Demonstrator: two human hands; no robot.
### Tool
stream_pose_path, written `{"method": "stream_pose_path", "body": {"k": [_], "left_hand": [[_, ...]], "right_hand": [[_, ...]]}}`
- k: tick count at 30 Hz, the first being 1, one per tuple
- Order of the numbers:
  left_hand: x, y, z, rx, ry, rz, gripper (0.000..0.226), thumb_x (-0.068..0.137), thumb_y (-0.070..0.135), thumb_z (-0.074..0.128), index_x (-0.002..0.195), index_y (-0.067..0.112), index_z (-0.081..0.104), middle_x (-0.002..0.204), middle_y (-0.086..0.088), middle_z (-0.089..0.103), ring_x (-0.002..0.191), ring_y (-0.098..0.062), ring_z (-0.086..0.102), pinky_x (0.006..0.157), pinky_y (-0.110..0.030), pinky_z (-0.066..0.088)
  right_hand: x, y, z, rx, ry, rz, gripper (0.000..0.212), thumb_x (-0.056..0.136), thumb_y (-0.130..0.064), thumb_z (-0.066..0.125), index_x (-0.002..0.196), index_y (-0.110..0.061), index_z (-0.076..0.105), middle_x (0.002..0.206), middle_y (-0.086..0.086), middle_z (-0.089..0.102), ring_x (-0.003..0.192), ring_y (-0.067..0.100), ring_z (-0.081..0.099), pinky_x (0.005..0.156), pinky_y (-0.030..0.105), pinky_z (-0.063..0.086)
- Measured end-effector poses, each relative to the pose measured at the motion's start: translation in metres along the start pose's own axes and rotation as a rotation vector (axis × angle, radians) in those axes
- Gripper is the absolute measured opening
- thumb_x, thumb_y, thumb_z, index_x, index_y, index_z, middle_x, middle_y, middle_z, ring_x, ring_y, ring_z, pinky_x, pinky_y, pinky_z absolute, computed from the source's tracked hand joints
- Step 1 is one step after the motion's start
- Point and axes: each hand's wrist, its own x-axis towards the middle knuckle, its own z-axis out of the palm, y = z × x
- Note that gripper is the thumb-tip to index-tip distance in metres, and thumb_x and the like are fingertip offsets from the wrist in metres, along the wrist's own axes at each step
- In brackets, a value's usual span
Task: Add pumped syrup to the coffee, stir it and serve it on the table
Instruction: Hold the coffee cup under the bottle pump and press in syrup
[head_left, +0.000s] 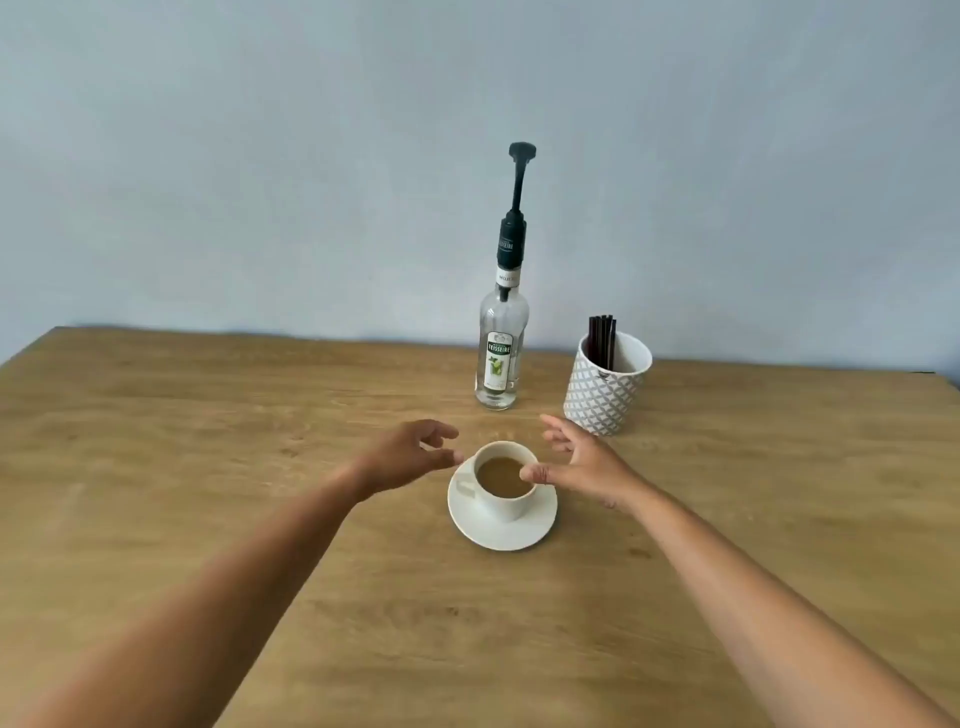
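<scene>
We see soft, even daylight with no glare; the wall (311, 156) is a flat pale blue-grey. Shadows are faint: a thin one hugs the near edge of the saucer (470, 525). The picture is slightly soft overall, and the far edge of the table (208, 332) bows from wide-angle distortion

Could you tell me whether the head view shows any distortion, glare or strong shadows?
Head view: wide-angle bending curves the table far edge; light is soft and even, with only a faint shadow under the saucer; no glare on the syrup bottle; both hands, left and right, look slightly soft.
</scene>
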Motion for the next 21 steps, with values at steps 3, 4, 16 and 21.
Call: {"method": "stream_pose_path", "body": {"k": [3, 4, 16, 21], "left_hand": [[-0.007, -0.018, 0.021, -0.066, -0.031, -0.08, 0.041, 0.087, 0.035, 0.075, 0.124, 0.022, 0.066, 0.11, 0.001, 0.065, 0.1, -0.011, 0.062, 0.092, -0.027, 0.047], [-0.01, -0.023, 0.028, -0.109, -0.033, -0.09, 0.037, 0.087, 0.034, 0.074, 0.121, 0.021, 0.068, 0.108, 0.001, 0.066, 0.098, -0.011, 0.062, 0.09, -0.026, 0.048], [-0.011, -0.039, 0.069, -0.33, 0.198, -0.13, 0.013, 0.091, 0.03, 0.069, 0.095, 0.021, 0.076, 0.1, 0.004, 0.078, 0.102, -0.017, 0.069, 0.094, -0.037, 0.051], [-0.01, -0.04, 0.067, -0.384, 0.223, -0.12, 0.007, 0.089, 0.028, 0.071, 0.091, 0.023, 0.076, 0.093, -0.001, 0.078, 0.097, -0.025, 0.071, 0.093, -0.04, 0.052]], "right_hand": [[-0.001, 0.013, 0.019, -0.002, -0.04, 0.038, 0.128, 0.046, -0.057, 0.09, 0.153, -0.029, 0.026, 0.152, 0.001, 0.041, 0.137, 0.011, 0.038, 0.111, 0.031, 0.033], [-0.001, 0.021, 0.027, 0.004, -0.037, 0.041, 0.126, 0.048, -0.051, 0.093, 0.153, -0.029, 0.025, 0.151, -0.001, 0.042, 0.135, 0.009, 0.039, 0.111, 0.031, 0.034], [0.005, 0.046, 0.061, 0.138, 0.073, -0.014, 0.1, 0.05, -0.036, 0.094, 0.134, -0.046, 0.04, 0.126, -0.018, 0.06, 0.118, -0.001, 0.055, 0.095, 0.019, 0.043], [0.006, 0.041, 0.057, 0.165, 0.064, -0.024, 0.095, 0.052, -0.032, 0.095, 0.131, -0.044, 0.044, 0.12, -0.017, 0.064, 0.114, 0.001, 0.058, 0.094, 0.021, 0.046]]}}
